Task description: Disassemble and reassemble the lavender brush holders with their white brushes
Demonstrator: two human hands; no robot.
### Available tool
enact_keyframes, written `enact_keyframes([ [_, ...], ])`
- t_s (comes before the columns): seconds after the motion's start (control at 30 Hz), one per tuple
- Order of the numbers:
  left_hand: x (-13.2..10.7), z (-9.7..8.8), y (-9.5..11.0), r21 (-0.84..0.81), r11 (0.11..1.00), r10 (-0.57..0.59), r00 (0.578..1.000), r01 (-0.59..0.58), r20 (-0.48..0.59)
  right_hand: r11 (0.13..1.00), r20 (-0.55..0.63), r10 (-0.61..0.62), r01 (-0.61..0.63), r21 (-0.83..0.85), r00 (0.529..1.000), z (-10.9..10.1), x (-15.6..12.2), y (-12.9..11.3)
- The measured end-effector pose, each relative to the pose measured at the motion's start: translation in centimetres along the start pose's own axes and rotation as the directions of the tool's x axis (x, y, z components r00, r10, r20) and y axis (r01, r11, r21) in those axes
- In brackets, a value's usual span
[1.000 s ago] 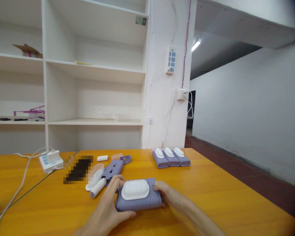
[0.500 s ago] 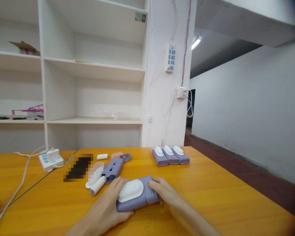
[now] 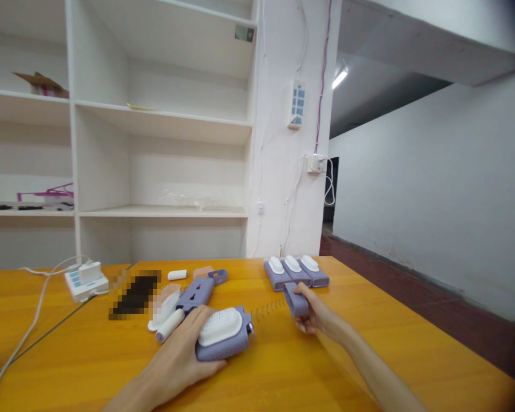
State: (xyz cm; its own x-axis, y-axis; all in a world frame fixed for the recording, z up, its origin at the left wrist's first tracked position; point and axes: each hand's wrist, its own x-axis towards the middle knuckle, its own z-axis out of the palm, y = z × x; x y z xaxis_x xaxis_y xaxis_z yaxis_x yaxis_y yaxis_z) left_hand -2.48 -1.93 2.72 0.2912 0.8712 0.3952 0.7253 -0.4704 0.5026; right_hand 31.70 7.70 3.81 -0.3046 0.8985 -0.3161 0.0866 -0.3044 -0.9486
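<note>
My left hand (image 3: 182,352) grips a purple case (image 3: 229,348) topped by a white bristled brush pad (image 3: 223,327). The case's right end is uncovered, and a small shiny part shows there. In my right hand (image 3: 320,315) is a purple end cap (image 3: 296,301), apart from the case. A thin coil spring (image 3: 271,309) stretches across the gap between case and cap. Left of the case lie another purple case (image 3: 196,293), a white roller (image 3: 170,326) with a purple end and a white oval piece (image 3: 165,312). Behind these is a loose purple ring-shaped cap (image 3: 218,277).
Three purple cases (image 3: 289,279) with white tops stand side by side at the table's back. A short white cylinder (image 3: 177,275) lies back left. Farther left are a pixelated dark patch (image 3: 137,294), a power strip (image 3: 86,280) and a white cable (image 3: 33,320). Shelves rise behind the table.
My right hand has pulled the end cap off the case and moved right and up with it, exposing the spring. My left hand with the case has shifted slightly left.
</note>
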Motion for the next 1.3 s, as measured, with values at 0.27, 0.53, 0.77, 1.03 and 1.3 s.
enact_keyframes([
  [0.27, 0.0, -0.7, -1.3, 0.093, 0.995, -0.034, 0.999, 0.034, -0.002, 0.893, -0.191, 0.023, -0.105, -0.437, 0.981, -3.2, -1.0, 0.1],
  [0.53, 0.4, 0.5, -1.4, 0.393, 0.919, 0.092, 0.976, -0.008, -0.195, 0.522, -0.252, -0.558, 0.098, -0.847, 0.790, 0.0, -2.9, -1.2],
  [0.77, -1.0, 1.5, 2.8, 0.328, 0.885, 0.369, 0.927, -0.330, -0.063, 0.235, 0.152, -0.686, 0.414, -0.880, 0.711, 8.9, -1.6, 1.9],
  [1.03, -1.6, 3.1, 1.7, 0.048, 0.970, 0.236, 0.971, -0.237, 0.032, 0.296, 0.270, -0.642, 0.557, -0.776, 0.717, 9.4, -2.2, 2.6],
  [1.3, -1.4, 3.9, 1.3, 0.053, 0.975, 0.212, 0.976, -0.214, 0.040, 0.429, 0.313, -0.641, 0.665, -0.611, 0.701, 11.0, -3.2, 2.4],
])
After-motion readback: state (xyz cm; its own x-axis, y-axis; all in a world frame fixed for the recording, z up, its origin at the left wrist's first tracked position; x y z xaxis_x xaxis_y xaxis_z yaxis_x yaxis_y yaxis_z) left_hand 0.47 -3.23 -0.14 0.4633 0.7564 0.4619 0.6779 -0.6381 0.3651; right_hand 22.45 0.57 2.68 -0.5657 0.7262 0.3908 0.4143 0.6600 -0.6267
